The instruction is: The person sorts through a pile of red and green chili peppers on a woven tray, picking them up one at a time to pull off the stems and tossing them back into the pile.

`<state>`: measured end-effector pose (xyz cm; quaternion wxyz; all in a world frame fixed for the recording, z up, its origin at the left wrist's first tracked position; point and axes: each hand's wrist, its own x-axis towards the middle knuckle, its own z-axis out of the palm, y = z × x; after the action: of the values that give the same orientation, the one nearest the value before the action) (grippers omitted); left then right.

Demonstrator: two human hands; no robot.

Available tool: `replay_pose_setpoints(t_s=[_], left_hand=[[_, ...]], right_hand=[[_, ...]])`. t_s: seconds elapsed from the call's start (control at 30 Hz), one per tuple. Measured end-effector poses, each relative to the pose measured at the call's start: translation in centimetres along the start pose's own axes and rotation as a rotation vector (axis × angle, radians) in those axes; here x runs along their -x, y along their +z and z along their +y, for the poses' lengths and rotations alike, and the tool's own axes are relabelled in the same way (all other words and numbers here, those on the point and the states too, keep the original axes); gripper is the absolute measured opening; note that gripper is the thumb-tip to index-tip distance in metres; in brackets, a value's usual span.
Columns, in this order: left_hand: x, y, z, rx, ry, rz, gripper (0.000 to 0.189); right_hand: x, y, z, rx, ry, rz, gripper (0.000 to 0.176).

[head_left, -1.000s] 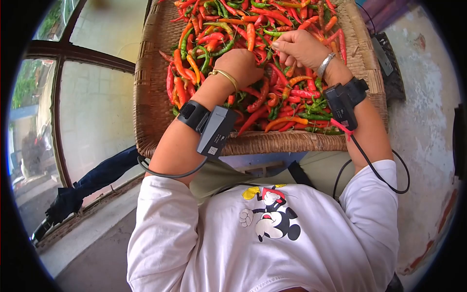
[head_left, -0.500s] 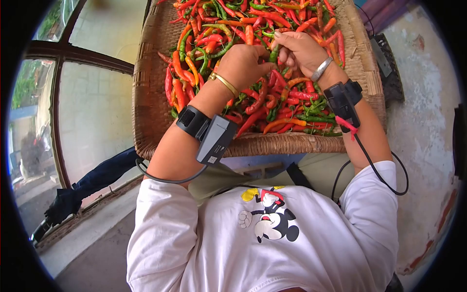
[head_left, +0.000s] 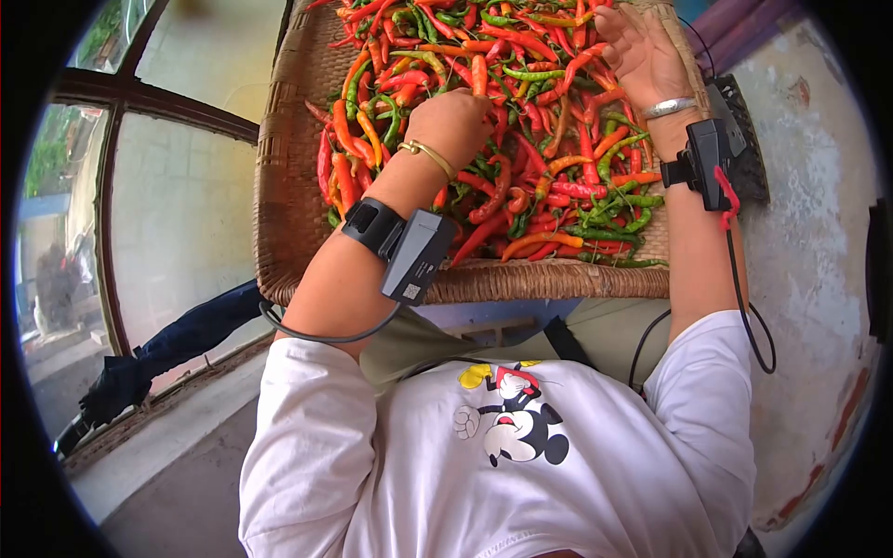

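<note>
Red, orange and green chili peppers [head_left: 484, 234] lie heaped in a shallow woven basket [head_left: 521, 283]. Over the middle of the heap is my left hand [head_left: 450, 128], its fingers curled down among the chilies; their tips are hidden, and I cannot make out what they hold. An orange chili [head_left: 479, 74] lies just beyond its knuckles. My right hand [head_left: 644, 58] is at the basket's far right side, palm turned up and fingers spread, with nothing visible in it. Green chilies [head_left: 621, 216] are gathered at the near right of the basket.
The basket rests over my lap. A window [head_left: 191, 195] with a dark frame stands at the left, with a folded dark umbrella [head_left: 195, 325] below it. A worn, patchy wall [head_left: 809, 232] is on the right. Cables [head_left: 744, 288] hang from the wrist devices.
My right hand has moved right and away from my left hand, and its fingers have opened from a pinch. My left hand has stayed nearly in place, turning slightly downward.
</note>
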<state>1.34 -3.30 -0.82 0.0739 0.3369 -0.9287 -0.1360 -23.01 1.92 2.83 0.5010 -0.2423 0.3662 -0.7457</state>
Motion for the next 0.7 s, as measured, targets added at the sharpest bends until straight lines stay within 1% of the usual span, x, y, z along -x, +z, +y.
replay_pose_setpoints(t_s=[0.03,0.07,0.13,0.17,0.2,0.27,0.3,0.33,0.4,0.43,0.47,0.53,0.57,0.6,0.67,0.7], left_hand=[[-0.1,0.3,-0.2,-0.042,0.03,-0.003,0.02],[-0.1,0.6,-0.3,-0.084,0.06,-0.007,0.021],[-0.1,0.3,-0.3,-0.131,0.061,-0.046,0.022],[-0.1,0.2,-0.3,-0.177,0.059,-0.084,0.023],[0.0,0.2,-0.5,-0.177,0.06,-0.085,0.023],[0.1,0.3,-0.8,-0.191,0.081,-0.136,0.024],[0.2,0.2,-0.8,-0.192,0.08,-0.136,0.024],[0.1,0.1,-0.8,-0.182,0.068,-0.165,0.025],[0.1,0.0,-0.5,-0.172,0.056,-0.195,0.025],[0.1,-0.1,-0.4,-0.198,0.068,-0.202,0.021],[0.1,-0.1,-0.2,-0.223,0.079,-0.209,0.019],[0.1,-0.4,-0.1,-0.21,0.084,-0.216,0.018],[0.1,-0.4,-0.1,-0.199,0.091,-0.225,0.018],[0.0,-0.3,-0.1,-0.2,0.086,-0.224,0.018],[-0.3,0.0,-0.3,-0.255,0.019,0.034,0.02],[-0.3,-0.9,-0.3,-0.256,0.024,0.128,0.021]], right_hand=[[0.0,-0.7,0.5,0.039,0.037,0.044,0.034],[0.1,-1.5,1.0,0.038,0.035,0.047,0.034],[0.4,-1.8,1.5,0.401,0.194,-0.04,0.035],[0.5,-1.9,1.7,0.452,0.214,-0.093,0.035],[0.7,-1.5,1.9,0.451,0.215,-0.092,0.035],[1.1,-0.5,2.4,0.519,0.236,-0.228,0.034],[1.8,0.6,2.7,0.59,0.222,-0.211,0.031],[2.0,1.1,3.1,0.589,0.222,-0.211,0.031],[2.4,1.7,3.8,0.784,0.293,-0.261,0.028],[2.7,2.3,4.0,0.806,0.325,-0.269,0.024],[3.1,2.8,4.0,0.807,0.326,-0.271,0.024],[3.6,3.6,4.0,1.141,0.448,-0.47,0.022],[3.8,3.5,4.4,1.164,0.471,-0.549,0.021],[4.3,3.9,4.5,1.39,0.447,-0.592,0.024],[4.7,4.5,4.9,2.016,0.197,-0.797,0.029],[5.3,4.9,5.1,2.077,0.236,-0.718,0.031]])
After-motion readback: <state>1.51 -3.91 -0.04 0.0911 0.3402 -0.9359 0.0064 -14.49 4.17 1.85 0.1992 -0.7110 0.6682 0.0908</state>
